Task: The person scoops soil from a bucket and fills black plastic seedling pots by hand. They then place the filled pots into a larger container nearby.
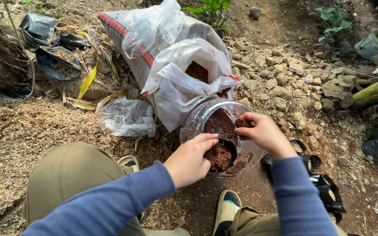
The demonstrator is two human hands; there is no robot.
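Head view, looking down over my knees at bare ground.

My left hand (189, 159) is curled around the near rim of a clear plastic jar (197, 120), fingers hooked over the edge and gripping a small black bag (232, 150) that sits inside the jar's mouth. The bag is partly filled with reddish-brown soil (219, 156).

My right hand (263, 133) hovers just over the jar's far rim, fingers pinched shut on a clump of the same brown soil (243, 123). Both sleeves are blue.

The jar lies tilted on the ground between my feet and a big woven sack (132, 52), its mouth facing me. More loose soil coats the jar's inner wall.

The sack lies on its side just behind the jar, grey with a red stripe, lined with a white plastic liner (176, 83) that is pulled open. Brown soil shows in the liner's opening.

Left of the jar, a crumpled clear plastic sheet (127, 117) rests on the ground. Farther back left, empty black bags (49, 48) lie among dry yellow leaves. Right of the sack runs a band of pale stones (294, 78). More black bags (324, 188) lie by my right knee. Straw-coloured husk covers the ground at left.
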